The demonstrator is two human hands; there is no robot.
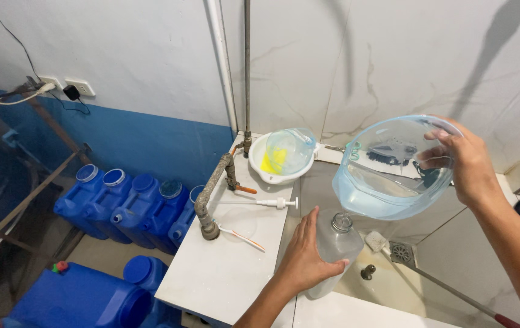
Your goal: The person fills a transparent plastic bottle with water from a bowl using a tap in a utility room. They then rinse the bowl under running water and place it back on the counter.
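The tiled sink (357,291) takes up the lower right, with a white counter (229,267) to its left where a pump head (272,203) and a toothbrush (241,237) lie near the tap pipe (211,194).

The right hand (469,167) is closed over the rim of a clear blue-tinted basin (387,176) — fingers hooked inside, thumb side out of sight — and tilts it so its low edge hangs just above the neck of the bottle (336,243).

The left hand (302,258) wraps the clear plastic bottle, holding it upright over the sink's left edge.

Water pools in the lowered side of the basin (a fair amount, by the look of it), and the bottle looks mostly unfilled, so I judge the pour barely begun — nearly all of the filling is left. Whether a stream is falling I cannot tell.

Behind, 1 white bowl (275,167) holds a smaller clear one.
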